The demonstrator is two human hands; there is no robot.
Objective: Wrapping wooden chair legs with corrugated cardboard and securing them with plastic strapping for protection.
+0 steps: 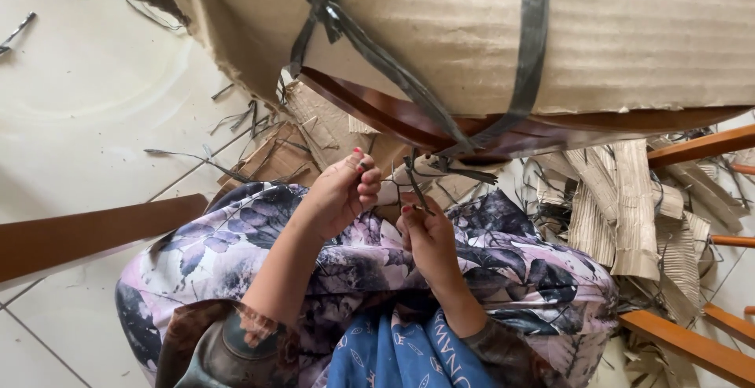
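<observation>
We see both hands raised over the lap, below a cardboard-wrapped wooden furniture piece (550, 34) bound w/ dark plastic straps (377, 54). Left hand (340, 193): fingers curled shut, pinching a thin dark strap end (363, 166) btwn thumb and forefinger. Right hand (429, 235): fingers clenched around another thin strap strand (415, 187), which runs up toward the knot under the wrapped piece. Hands sit near each other, not touching. Lap is covered by floral fabric (503, 262). Torn corrugated cardboard scraps (629, 215) lie right of the hands; strap offcuts (236, 121) lie on the white tiled floor (86, 97) at left. Orange-brown wooden rails (692, 345) show at right edge.
</observation>
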